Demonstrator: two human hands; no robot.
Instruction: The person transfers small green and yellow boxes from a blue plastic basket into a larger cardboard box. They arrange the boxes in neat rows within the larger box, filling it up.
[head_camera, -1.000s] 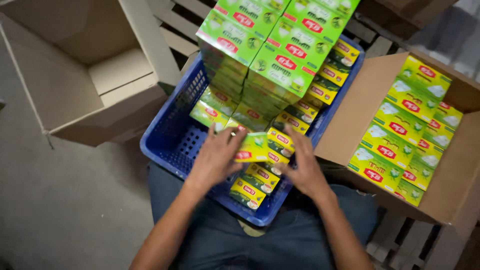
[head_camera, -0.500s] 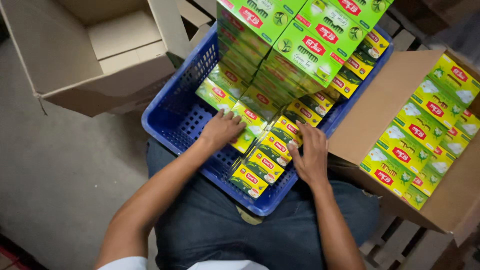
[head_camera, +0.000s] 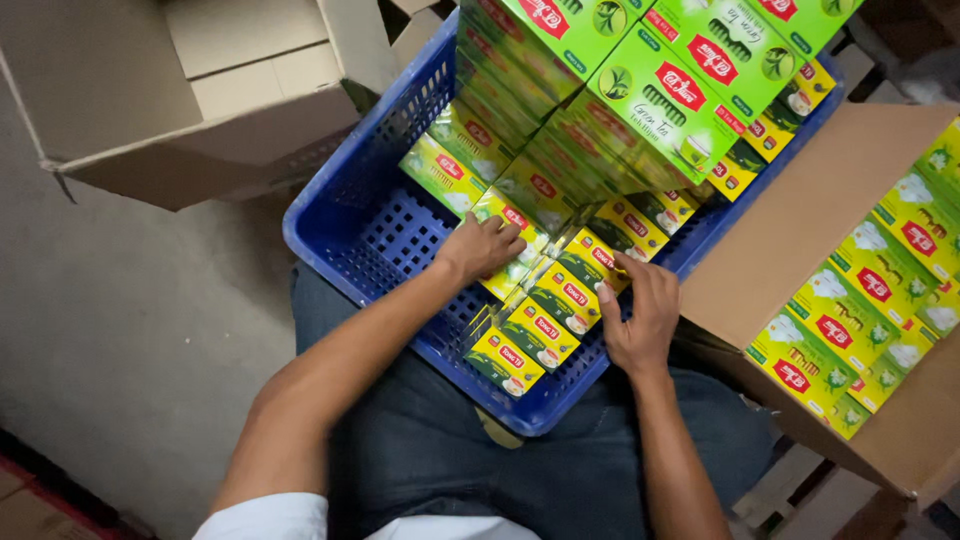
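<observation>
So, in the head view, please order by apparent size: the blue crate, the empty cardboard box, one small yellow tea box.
1. Blue crate and empty cardboard box: look alike, both cut off or covered; unsure.
2. Small yellow tea box, near the right hand.

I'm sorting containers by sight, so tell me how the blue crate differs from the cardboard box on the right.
The blue crate is plastic with perforated walls and floor; the cardboard box has plain solid brown sides. The crate sits on the person's lap, under the left hand and right hand; the box lies beside it, untouched. The crate's cartons are stacked high above its rim; the box holds a flat layer. Both hold small green and yellow cartons.
</observation>
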